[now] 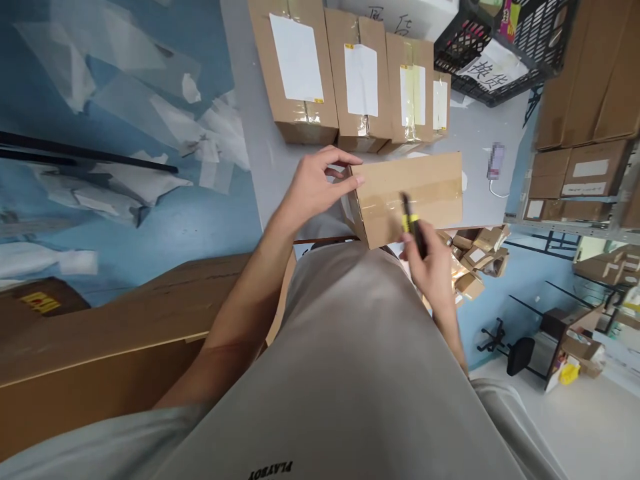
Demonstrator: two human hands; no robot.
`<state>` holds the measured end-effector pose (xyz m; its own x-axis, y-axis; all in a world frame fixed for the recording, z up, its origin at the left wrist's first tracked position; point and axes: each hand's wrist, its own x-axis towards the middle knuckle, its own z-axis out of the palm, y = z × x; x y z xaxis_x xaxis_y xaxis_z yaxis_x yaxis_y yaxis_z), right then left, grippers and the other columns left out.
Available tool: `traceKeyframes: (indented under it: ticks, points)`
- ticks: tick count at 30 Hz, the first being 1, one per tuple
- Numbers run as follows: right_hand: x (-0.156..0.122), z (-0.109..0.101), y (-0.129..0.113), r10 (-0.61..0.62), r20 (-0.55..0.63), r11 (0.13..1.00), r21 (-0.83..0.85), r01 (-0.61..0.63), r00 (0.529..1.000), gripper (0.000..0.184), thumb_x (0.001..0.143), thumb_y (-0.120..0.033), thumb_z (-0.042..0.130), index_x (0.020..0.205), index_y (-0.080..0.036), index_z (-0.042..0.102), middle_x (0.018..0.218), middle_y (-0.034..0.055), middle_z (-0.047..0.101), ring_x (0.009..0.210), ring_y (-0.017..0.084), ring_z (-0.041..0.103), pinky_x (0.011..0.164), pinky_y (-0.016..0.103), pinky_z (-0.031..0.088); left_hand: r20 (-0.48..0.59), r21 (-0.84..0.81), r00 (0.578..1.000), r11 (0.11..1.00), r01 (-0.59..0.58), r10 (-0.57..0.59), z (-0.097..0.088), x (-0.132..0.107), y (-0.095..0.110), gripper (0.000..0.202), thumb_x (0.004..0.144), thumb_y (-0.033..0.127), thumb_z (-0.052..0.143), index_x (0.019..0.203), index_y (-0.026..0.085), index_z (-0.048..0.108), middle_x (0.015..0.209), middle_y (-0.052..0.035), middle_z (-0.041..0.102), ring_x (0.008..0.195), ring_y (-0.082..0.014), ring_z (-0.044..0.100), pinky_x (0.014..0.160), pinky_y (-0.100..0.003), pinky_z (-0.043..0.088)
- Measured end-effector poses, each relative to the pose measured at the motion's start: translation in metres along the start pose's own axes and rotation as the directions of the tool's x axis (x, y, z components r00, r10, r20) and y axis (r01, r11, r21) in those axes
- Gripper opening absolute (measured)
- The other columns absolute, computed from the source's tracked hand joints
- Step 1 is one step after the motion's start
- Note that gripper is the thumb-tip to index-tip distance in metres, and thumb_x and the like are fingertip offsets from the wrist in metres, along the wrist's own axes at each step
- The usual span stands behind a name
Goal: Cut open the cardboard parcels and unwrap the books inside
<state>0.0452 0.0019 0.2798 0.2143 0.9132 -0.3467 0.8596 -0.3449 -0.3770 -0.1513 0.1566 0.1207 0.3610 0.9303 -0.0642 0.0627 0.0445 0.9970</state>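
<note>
A taped brown cardboard box [415,190] lies on the grey table [260,143] right in front of me. My left hand [315,187] grips the box's left end, thumb and fingers curled round its corner. My right hand [433,267] is closed round a black and yellow pen-like tool [413,223], whose tip rests on the box's front face.
Several sealed boxes with white labels [350,80] stand in a row behind it. A black crate [500,47] sits at the back right, a small device with a cable [497,163] beside it. Shelves of cartons [585,133] rise at right; a large carton [125,333] is at left.
</note>
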Motion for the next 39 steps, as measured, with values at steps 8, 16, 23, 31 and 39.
traceKeyframes:
  ticks: [8, 16, 23, 31, 39]
  points:
    - [0.0, 0.036, -0.045, -0.025, 0.04, 0.998, -0.05, 0.027, 0.999, 0.051, 0.117, -0.037, 0.046, 0.163, -0.022, 0.062, 0.108, 0.01, 0.088, 0.092, 0.029, 0.083, 0.08, 0.032, 0.058, 0.011, 0.069, 0.999, 0.997, -0.04, 0.04, -0.003, 0.0, 0.008, 0.027, 0.091, 0.037, 0.083, 0.115, 0.025, 0.082, 0.117, -0.0064, 0.08, 0.111, -0.0267, 0.076, 0.096, -0.042, 0.066]
    - [-0.002, 0.038, -0.059, 0.037, 0.071, 0.988, -0.154, -0.026, 0.997, 0.052, 0.118, -0.033, 0.042, 0.165, -0.019, 0.06, 0.116, 0.0133, 0.088, 0.094, 0.029, 0.083, 0.082, 0.032, 0.057, 0.016, 0.049, 0.998, 0.997, -0.059, 0.059, -0.003, 0.0, 0.004, 0.025, 0.092, 0.038, 0.083, 0.114, 0.025, 0.082, 0.116, -0.0066, 0.081, 0.11, -0.0258, 0.076, 0.093, -0.039, 0.066]
    - [0.001, 0.043, -0.088, 0.186, 0.108, 0.922, -0.364, -0.135, 0.977, 0.055, 0.118, -0.03, 0.039, 0.17, -0.014, 0.05, 0.111, 0.0183, 0.085, 0.092, 0.032, 0.082, 0.087, 0.038, 0.059, 0.026, 0.04, 0.998, 0.997, -0.065, 0.064, -0.002, 0.0, 0.001, 0.028, 0.093, 0.04, 0.082, 0.117, 0.026, 0.082, 0.121, -0.0068, 0.081, 0.112, -0.0262, 0.075, 0.094, -0.039, 0.066]
    - [0.001, 0.03, -0.114, 0.277, 0.177, 0.824, -0.55, -0.138, 0.945, 0.049, 0.115, -0.019, 0.041, 0.164, -0.014, 0.051, 0.104, 0.0173, 0.084, 0.094, 0.031, 0.082, 0.086, 0.038, 0.061, -0.001, 0.011, 0.997, 0.997, -0.074, 0.074, 0.002, -0.002, -0.003, 0.035, 0.096, 0.053, 0.083, 0.118, 0.026, 0.082, 0.119, -0.007, 0.082, 0.111, -0.0257, 0.077, 0.1, -0.04, 0.066]
    - [-0.024, 0.028, -0.099, 0.337, 0.272, 0.798, -0.591, -0.12, 0.902, 0.051, 0.115, -0.017, 0.042, 0.164, -0.016, 0.055, 0.103, 0.0161, 0.084, 0.094, 0.031, 0.083, 0.082, 0.037, 0.061, -0.055, -0.006, 0.994, 0.996, -0.093, 0.093, 0.008, -0.006, -0.004, 0.046, 0.098, 0.067, 0.079, 0.123, 0.028, 0.082, 0.125, -0.0075, 0.083, 0.115, -0.0256, 0.079, 0.104, -0.039, 0.066]
